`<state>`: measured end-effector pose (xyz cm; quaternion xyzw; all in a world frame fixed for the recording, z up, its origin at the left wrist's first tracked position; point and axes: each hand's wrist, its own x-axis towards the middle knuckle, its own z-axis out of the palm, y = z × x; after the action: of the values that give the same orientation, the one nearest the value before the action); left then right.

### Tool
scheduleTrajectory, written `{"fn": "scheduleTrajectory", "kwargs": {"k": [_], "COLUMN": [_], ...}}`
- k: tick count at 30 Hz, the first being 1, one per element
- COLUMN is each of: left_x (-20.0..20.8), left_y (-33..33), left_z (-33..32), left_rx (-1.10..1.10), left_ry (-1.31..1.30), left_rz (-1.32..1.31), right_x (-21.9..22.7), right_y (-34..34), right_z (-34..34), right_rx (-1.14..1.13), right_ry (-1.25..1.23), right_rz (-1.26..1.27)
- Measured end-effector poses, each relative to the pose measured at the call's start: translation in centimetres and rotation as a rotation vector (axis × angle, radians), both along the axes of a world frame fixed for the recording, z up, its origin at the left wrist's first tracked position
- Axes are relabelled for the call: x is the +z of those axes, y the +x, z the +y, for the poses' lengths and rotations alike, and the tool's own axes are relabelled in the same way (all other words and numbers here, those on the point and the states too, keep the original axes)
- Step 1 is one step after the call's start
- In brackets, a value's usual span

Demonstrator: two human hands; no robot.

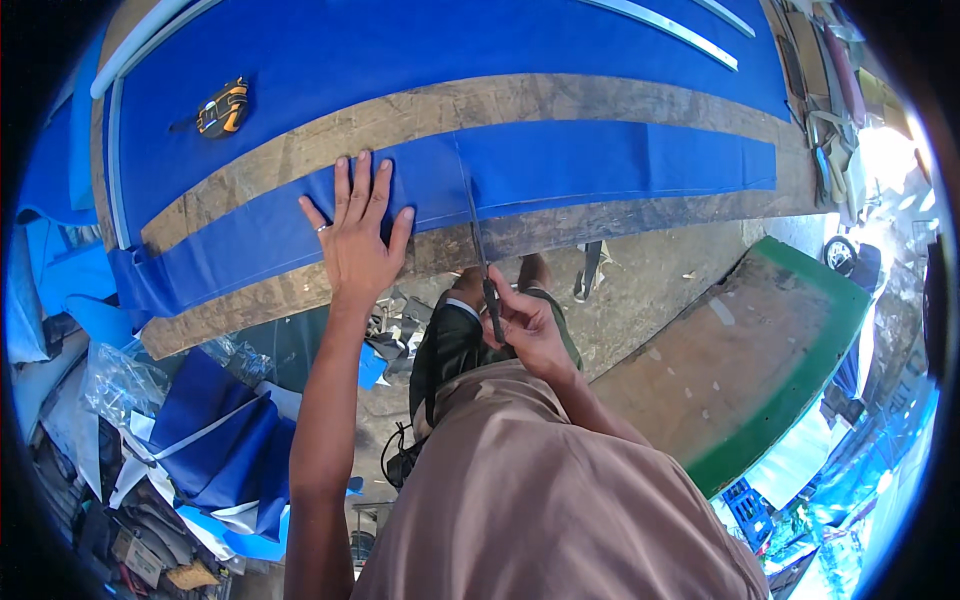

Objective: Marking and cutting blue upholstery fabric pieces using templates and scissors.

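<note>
Strip (620,165), head view: on the table (500,100), long axis left to right. Left hand (358,245) is nearer: flat on the strip, fingers spread, gripping nothing. Right hand (530,328), curled around the scissors (491,300), sits short of the near edge; I see them pointing away, crossing that axis.

Tabletop (500,97): worn, brown, scuffed, showing as bare band between two blue pieces. Far side: wide blue sheet (450,45), spread flat, running out of view at top. Near side: long blue strip (610,158), left end rumpled, right end straight-edged, bare surface beyond it and along near edge.
</note>
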<state>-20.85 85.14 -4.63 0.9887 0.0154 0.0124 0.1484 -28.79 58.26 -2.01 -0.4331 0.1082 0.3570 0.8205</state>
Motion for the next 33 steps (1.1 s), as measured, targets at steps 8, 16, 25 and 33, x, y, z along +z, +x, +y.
{"fn": "scheduleTrajectory", "kwargs": {"k": [8, 16, 25, 33], "left_x": [-0.2, 0.0, 0.2, 0.2], "left_y": [0.0, 0.0, 0.0, 0.0], "left_z": [0.1, 0.1, 0.0, 0.0], "left_rx": [-0.002, -0.004, -0.002, -0.005], "left_ry": [0.005, -0.002, -0.011, -0.010], "left_rz": [0.001, 0.005, 0.019, 0.014], "right_x": [0.1, 0.5, -0.2, -0.6], "right_y": [0.0, 0.6, 1.4, 2.3], "right_z": [-0.2, 0.2, 1.0, 1.4], "right_rx": [0.003, -0.006, -0.033, -0.032], "right_ry": [-0.021, -0.001, -0.027, -0.051], "right_rz": [0.067, 0.055, 0.066, 0.042]}}
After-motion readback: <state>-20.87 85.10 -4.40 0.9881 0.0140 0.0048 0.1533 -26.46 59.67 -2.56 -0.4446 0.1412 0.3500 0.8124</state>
